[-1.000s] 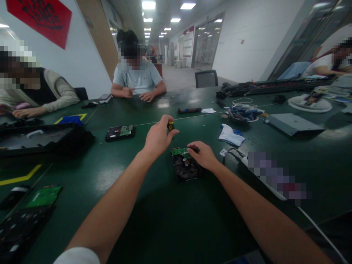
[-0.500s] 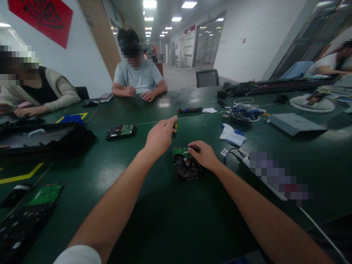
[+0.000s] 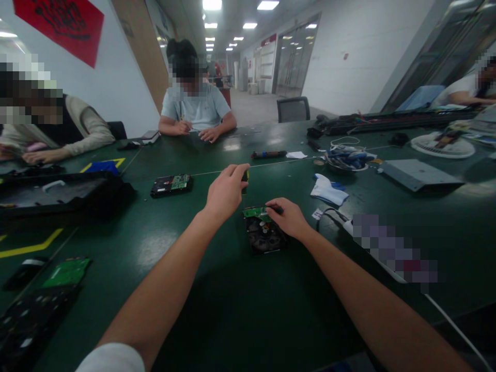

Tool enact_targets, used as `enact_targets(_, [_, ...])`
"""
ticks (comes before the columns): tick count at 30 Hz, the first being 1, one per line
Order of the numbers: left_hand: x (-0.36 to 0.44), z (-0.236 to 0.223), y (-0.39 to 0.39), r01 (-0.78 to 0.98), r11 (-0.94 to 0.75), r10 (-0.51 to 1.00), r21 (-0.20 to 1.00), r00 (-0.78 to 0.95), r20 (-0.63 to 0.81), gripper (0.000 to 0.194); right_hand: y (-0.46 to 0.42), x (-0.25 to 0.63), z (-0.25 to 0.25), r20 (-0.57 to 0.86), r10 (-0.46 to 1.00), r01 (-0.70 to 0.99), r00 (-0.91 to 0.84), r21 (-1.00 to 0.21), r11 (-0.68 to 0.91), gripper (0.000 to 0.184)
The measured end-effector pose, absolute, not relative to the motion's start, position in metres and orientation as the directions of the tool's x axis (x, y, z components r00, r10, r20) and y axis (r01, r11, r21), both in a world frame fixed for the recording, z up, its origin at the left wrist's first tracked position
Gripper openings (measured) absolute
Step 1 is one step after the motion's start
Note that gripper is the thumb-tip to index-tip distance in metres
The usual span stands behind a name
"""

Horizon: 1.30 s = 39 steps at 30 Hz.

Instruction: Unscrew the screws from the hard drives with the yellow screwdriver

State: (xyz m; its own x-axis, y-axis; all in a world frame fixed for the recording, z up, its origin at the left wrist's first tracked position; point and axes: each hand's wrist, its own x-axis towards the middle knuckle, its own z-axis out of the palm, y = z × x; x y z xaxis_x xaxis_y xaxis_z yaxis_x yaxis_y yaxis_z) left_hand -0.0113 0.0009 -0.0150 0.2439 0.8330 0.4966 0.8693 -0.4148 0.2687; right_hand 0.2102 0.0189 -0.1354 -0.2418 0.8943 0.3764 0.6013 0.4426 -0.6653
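Note:
A black hard drive (image 3: 263,235) with a green circuit board (image 3: 254,212) on its far end lies on the dark green table (image 3: 248,310). My right hand (image 3: 289,217) rests on the drive's far right corner, fingers curled against the board's edge. My left hand (image 3: 226,191) hovers just left of the drive, fingers closed around a small yellow-and-black screwdriver (image 3: 245,176) whose handle peeks out past the fingertips.
A second hard drive (image 3: 171,185) lies further left. White-and-blue gloves (image 3: 327,190), a bowl of cables (image 3: 344,159), a grey flat case (image 3: 418,175) and a power strip (image 3: 341,219) sit to the right. Black trays (image 3: 58,194) and a loose green board (image 3: 65,273) lie left. Other people sit across the table.
My left hand has lowered slightly and its fingers have stretched forward over the screwdriver, hiding most of the handle. The right hand has stayed on the drive.

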Motion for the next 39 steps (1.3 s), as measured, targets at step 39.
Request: enact_targets(39, [-0.0088,-0.0069,-0.0051,0.864,-0.390,0.840,0.319,0.192,0.507,0.030,0.0198,0.2115,-0.1362,0.368,0.893,0.607,-0.259,-0.657,0.447,0.015])
